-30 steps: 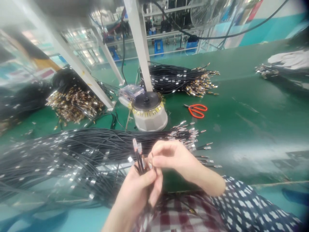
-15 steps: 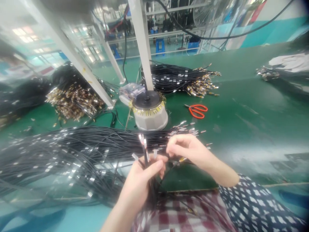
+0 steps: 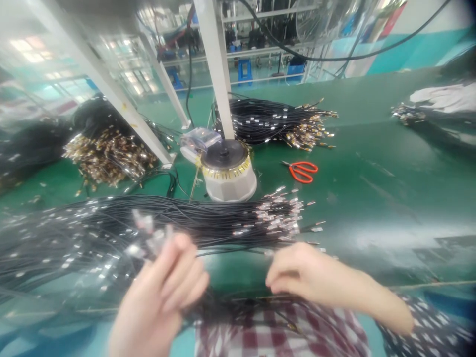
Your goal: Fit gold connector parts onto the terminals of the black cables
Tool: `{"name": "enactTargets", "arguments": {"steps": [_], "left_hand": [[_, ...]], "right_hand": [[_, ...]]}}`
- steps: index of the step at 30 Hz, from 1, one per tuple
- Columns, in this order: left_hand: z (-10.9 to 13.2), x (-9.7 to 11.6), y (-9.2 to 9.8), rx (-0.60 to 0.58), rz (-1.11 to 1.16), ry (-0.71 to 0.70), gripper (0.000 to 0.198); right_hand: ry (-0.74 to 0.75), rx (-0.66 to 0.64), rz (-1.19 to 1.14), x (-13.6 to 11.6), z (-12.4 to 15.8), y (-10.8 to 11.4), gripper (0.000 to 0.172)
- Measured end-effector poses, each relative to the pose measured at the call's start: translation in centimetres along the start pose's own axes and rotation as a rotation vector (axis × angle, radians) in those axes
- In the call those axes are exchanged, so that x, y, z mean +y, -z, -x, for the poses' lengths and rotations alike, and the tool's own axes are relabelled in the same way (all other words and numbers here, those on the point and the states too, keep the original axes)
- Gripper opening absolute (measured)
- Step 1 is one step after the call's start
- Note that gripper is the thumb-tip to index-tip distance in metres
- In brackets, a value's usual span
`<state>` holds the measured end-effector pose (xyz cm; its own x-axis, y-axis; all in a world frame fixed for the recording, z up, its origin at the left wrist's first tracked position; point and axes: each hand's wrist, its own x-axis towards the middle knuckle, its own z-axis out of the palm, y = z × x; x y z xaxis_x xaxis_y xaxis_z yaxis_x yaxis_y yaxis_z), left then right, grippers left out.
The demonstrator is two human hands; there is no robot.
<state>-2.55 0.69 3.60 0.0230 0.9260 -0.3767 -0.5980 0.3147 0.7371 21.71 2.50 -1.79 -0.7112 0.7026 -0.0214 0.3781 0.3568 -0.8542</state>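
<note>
My left hand (image 3: pixel 163 292) is closed around a few black cables whose silver-tipped ends (image 3: pixel 148 235) stick up above the fingers, blurred by motion. My right hand (image 3: pixel 301 275) lies low at the near edge of the green table (image 3: pixel 372 188), fingers curled; what they pinch, if anything, I cannot make out. Both hands sit just in front of a long bundle of black cables (image 3: pixel 186 220) with silver terminals fanned out at its right end (image 3: pixel 278 215).
A white round device with a black top (image 3: pixel 228 171) stands behind the bundle under a white post (image 3: pixel 215 64). Orange scissors (image 3: pixel 303 169) lie to its right. More cable piles with gold ends lie at back centre (image 3: pixel 282 124) and left (image 3: pixel 107 153).
My left hand has swung left and down with its cables. My right hand has parted from it and dropped toward the near table edge.
</note>
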Motion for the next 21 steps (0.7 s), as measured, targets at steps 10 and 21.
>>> {"name": "enactTargets", "arguments": {"steps": [10,21], "left_hand": [[-1.5,-5.0,-0.6,-0.143,-0.042,0.131,0.017],[-1.3,-5.5,-1.5,0.011,-0.208,0.088,0.025]], "right_hand": [[0.058,-0.074,0.262,-0.4,0.2,-0.9,0.015],[-0.170,0.301,-0.566,-1.8,-6.4,0.7,0.027]]}}
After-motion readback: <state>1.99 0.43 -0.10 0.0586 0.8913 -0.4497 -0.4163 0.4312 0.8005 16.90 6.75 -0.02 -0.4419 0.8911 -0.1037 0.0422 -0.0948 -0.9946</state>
